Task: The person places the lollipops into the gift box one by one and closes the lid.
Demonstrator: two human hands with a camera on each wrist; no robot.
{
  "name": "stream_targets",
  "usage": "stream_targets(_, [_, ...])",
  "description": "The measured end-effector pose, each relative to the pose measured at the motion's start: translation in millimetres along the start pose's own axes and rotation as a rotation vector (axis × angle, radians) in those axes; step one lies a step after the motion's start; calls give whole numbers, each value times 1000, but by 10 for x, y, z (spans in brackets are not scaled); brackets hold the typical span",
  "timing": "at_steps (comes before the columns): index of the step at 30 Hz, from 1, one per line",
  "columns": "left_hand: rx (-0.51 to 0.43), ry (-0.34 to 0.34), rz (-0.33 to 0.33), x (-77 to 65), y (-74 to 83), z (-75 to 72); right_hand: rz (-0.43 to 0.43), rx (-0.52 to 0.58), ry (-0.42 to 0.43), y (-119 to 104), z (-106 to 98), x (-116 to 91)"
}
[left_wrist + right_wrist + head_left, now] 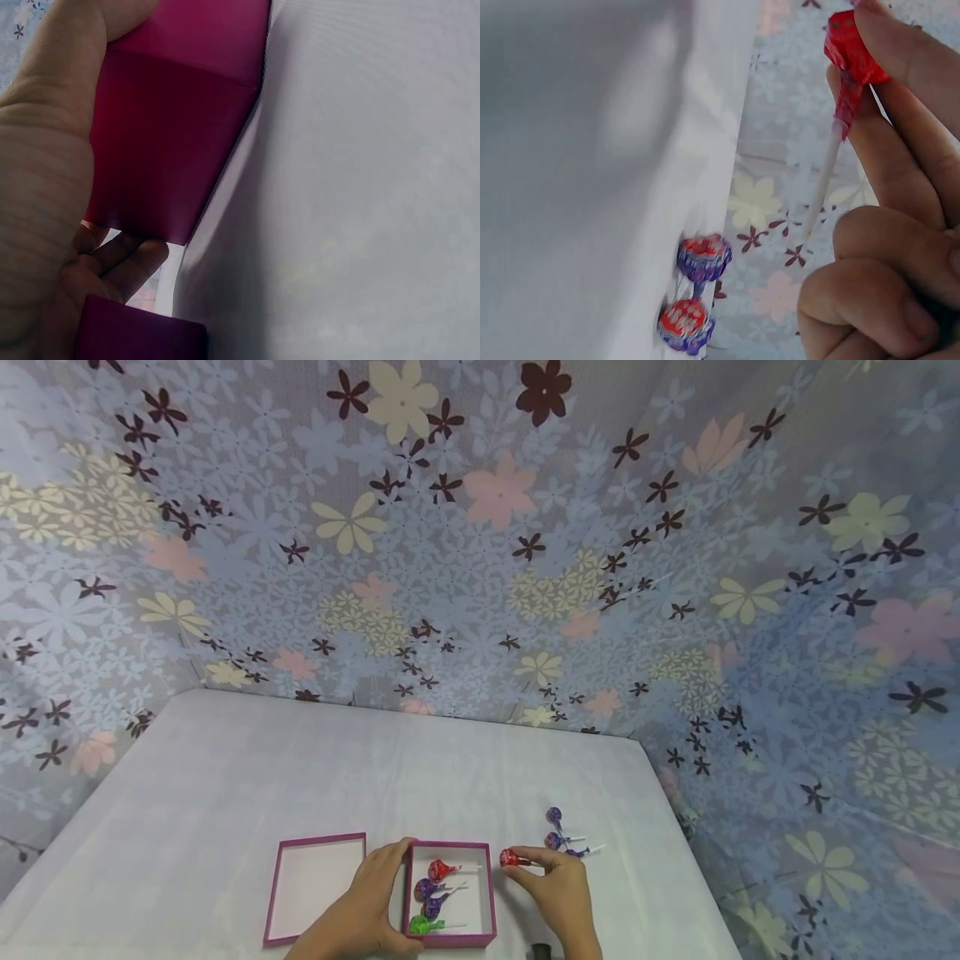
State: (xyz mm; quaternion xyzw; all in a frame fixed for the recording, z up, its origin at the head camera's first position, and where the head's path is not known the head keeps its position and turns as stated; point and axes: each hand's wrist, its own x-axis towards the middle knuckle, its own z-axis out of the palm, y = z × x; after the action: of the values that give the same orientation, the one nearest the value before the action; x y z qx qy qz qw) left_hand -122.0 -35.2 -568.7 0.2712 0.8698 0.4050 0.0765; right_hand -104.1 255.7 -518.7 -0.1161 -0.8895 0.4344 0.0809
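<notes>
My left hand holds a pink-rimmed box by its left side, thumb at the near edge and fingers at the far corner. The left wrist view shows the box's magenta outer wall between thumb and fingers. Inside lie a red lollipop, two purple ones and a green one, sticks toward the right. Just right of the box, my right hand pinches another red lollipop by its wrapped head. Its white stick hangs free in the right wrist view.
A shallow pink-rimmed tray or lid lies left of the box, partly behind my left arm. Three purple lollipops are on the white-covered table beyond my right hand. Flower-patterned fabric hangs behind and at the sides.
</notes>
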Motion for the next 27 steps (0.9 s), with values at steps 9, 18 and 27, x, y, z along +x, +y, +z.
stream_targets(9, [-37, -22, -23, 9, 1, -12, -38, -24, 13, -95, 77, -37])
stream_targets(18, [-40, -22, -15, 15, 1, -16, -49, -16, 13, -122, 77, -50])
stream_targets(27, [-38, -17, 0, 16, -9, -20, -103, -2, -17, -302, 92, -99])
